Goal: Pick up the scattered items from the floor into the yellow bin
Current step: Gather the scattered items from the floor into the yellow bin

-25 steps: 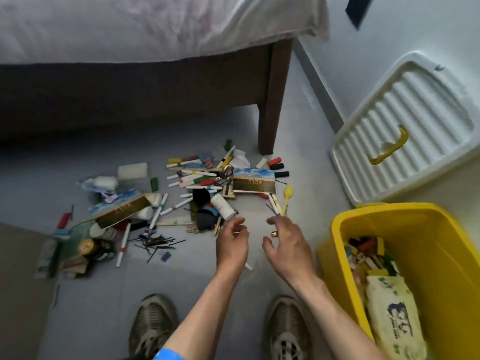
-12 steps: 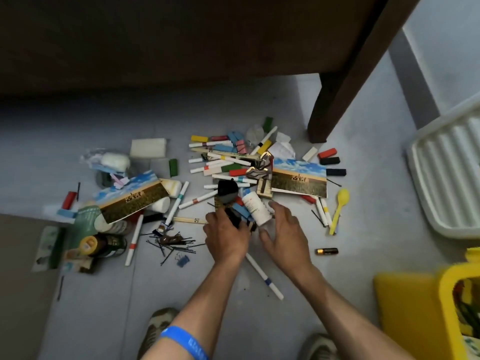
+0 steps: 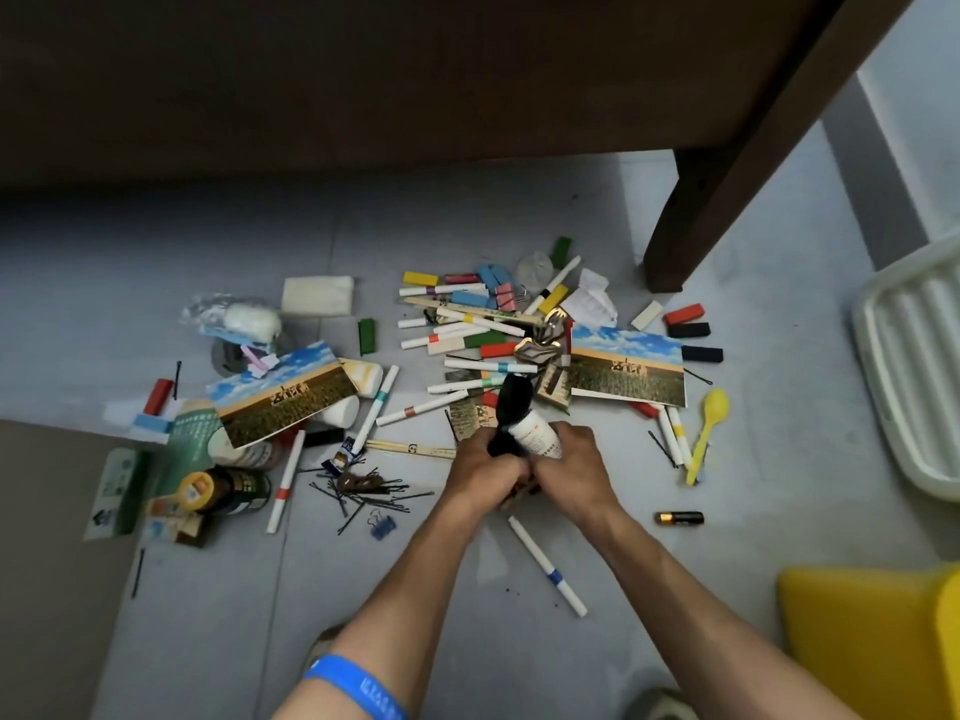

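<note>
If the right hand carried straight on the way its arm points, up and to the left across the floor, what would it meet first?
Probably the small white bottle that the right hand already grips; beyond it lie the white markers and coloured blocks, though depth is unclear.

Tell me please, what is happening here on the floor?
A person is tidying a pile of small things. The left hand grips a black item and the right hand grips a white bottle. Pens, blocks, cards, a yellow spoon and a battery lie on the floor. The yellow bin waits at the right.
</note>
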